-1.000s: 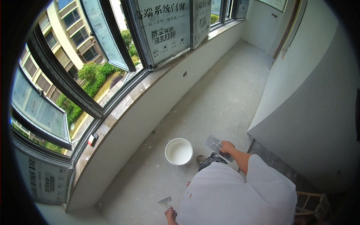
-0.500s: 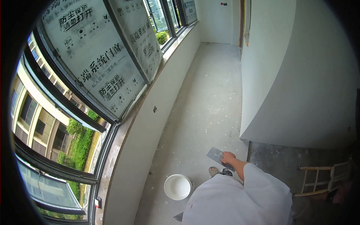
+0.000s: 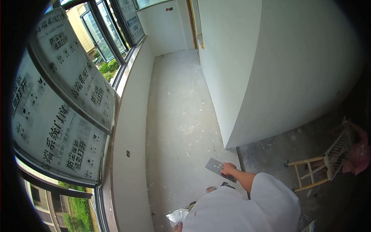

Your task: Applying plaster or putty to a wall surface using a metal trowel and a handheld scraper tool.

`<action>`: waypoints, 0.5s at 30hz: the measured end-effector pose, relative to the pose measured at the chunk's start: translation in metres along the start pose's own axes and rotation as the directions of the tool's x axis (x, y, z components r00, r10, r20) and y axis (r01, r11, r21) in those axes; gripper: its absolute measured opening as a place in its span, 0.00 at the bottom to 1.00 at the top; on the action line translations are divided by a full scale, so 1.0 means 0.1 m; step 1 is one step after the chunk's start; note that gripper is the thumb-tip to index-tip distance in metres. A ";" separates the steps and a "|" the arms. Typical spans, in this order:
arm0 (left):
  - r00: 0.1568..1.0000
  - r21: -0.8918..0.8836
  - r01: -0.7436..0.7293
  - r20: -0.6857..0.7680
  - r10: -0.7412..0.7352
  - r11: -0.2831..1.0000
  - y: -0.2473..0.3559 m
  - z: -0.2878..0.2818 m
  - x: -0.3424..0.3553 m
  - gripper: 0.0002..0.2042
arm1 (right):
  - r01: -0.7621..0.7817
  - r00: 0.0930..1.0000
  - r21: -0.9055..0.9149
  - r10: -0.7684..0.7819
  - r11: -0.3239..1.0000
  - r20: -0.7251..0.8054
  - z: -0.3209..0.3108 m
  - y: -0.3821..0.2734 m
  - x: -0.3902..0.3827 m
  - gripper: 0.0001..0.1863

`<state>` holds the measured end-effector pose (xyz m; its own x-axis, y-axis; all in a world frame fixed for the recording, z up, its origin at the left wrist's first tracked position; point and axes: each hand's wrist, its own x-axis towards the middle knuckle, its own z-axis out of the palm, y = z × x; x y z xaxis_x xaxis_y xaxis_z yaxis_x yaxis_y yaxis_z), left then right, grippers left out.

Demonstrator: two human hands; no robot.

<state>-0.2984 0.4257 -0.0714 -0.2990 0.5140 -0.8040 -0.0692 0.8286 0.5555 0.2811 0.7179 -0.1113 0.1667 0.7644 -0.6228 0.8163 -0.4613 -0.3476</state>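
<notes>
My right hand [image 3: 228, 170] is closed around the handle of a flat rectangular plastering trowel [image 3: 213, 166], held out in front of my body above the grey floor. At the lower edge my left hand [image 3: 178, 227] shows only in part, with fingers closed at the handle end of a wide putty knife [image 3: 177, 215]. Its bright blade is beside my white shirt, in front of the white bucket, which is mostly hidden behind the blade and my body.
Another person in a red top [image 3: 357, 156] is at the right beside a folding step platform [image 3: 309, 160]. A white wall corner [image 3: 226, 147] juts out ahead on the right. Film-covered windows [image 3: 58, 127] and a low wall [image 3: 127, 181] line the left side. The speckled concrete floor [image 3: 181, 116] runs ahead.
My view has turned left and forward. My left hand has come into view with the putty knife, by the bucket. My right hand still holds the trowel. The other person shows more clearly.
</notes>
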 end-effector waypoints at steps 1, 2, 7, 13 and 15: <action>1.000 0.017 0.000 0.021 -0.001 1.000 0.13 -0.01 0.08 0.10 | -0.041 0.998 0.028 0.042 0.999 -0.044 0.03 0.14 0.03 0.29; 0.999 0.032 0.000 0.041 -0.001 0.999 0.27 -0.03 0.17 0.10 | -0.060 0.997 0.038 0.062 0.997 -0.052 0.07 0.29 0.03 0.29; 0.988 0.085 -0.036 0.151 0.023 0.996 1.10 -0.04 0.85 0.11 | -0.242 0.970 0.109 0.242 0.964 0.011 0.12 0.62 0.02 0.27; 0.956 0.082 -0.092 0.286 0.065 0.992 2.11 0.03 1.68 0.11 | -0.401 0.916 0.061 0.400 0.914 0.024 0.01 0.45 0.25 0.25; 0.944 0.043 -0.109 0.319 0.090 0.993 2.40 0.14 1.95 0.11 | -0.392 0.920 0.048 0.393 0.919 -0.015 -0.10 0.15 0.39 0.25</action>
<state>-0.3598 0.7280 -0.0978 0.0150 0.6301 -0.7764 0.0045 0.7764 0.6302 0.3055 0.7452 -0.1344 0.4822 0.5285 -0.6986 0.6581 -0.7450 -0.1093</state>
